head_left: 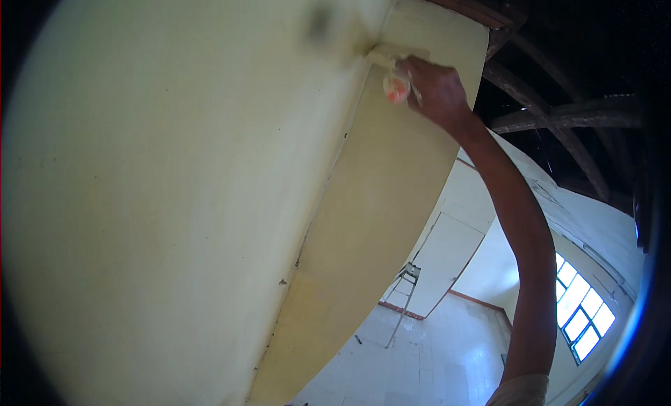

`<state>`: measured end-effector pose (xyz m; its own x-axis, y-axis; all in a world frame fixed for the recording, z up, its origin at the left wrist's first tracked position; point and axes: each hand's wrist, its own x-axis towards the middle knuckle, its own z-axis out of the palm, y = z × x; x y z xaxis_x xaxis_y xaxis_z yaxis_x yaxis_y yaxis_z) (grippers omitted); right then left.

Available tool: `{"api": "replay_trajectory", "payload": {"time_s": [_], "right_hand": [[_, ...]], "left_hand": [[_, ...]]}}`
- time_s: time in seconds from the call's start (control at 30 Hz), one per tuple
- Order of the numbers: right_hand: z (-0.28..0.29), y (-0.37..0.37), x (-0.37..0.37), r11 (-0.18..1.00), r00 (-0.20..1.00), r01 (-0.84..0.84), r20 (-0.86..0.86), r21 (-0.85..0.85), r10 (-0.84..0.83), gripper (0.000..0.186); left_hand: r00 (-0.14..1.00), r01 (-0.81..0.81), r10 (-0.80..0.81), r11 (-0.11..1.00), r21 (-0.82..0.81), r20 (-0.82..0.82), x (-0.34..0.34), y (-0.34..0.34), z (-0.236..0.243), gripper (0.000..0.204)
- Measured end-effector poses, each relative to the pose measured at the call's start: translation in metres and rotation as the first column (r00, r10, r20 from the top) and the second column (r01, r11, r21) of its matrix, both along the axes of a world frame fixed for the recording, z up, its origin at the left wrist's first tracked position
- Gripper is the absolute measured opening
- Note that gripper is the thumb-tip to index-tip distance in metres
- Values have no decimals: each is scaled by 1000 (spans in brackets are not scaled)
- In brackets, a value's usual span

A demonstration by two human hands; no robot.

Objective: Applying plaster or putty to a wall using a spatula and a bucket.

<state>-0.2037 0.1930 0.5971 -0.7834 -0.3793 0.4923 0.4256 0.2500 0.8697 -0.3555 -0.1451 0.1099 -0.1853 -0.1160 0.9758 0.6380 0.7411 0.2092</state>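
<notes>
My right hand (437,91) is raised high, closed round a pale tool, apparently a brush (383,55), with a red-and-white part below the fingers. The tool's tip reaches the corner between a broad cream wall (182,161) and a narrower, yellower panel (370,189). A thin cracked seam runs down that corner. A blurred dark smudge shows near the top of the view, left of the tool. My bare forearm comes up from the lower right. My left hand is out of view.
Dark roof timbers (545,116) arch at the upper right. Below, beyond the panel's edge, lie a pale floor (454,343), a stepladder (409,280), a white door (447,259) and a bright window (583,308).
</notes>
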Motion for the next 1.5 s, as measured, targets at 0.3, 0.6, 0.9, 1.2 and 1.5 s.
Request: {"api": "replay_trajectory", "payload": {"time_s": [0.3, 0.6, 0.9, 1.2, 1.5], "right_hand": [[56, 6, 6, 987, 992, -54, -107, 149, 70, 38], [39, 26, -7, 993, 991, -122, -48, 1, 122, 37], [61, 5, 5, 981, 983, -181, -22, 72, 183, 40], [60, 49, 7, 958, 974, -223, 3, -178, 227, 39], [62, 7, 11, 999, 999, -48, -13, -11, 48, 40]], "left_hand": [[999, -11, 8, 996, -83, -38, 0, -4, 3, 43], [997, -20, 19, 1000, -15, -70, -4, 0, -12, 42], [996, -39, 39, 999, -2, -85, -2, 2, -6, 42], [1000, -28, 28, 999, 18, -6, -1, 1, -10, 41], [999, -33, 33, 999, -26, 1, 2, 1, -1, 34]]}}
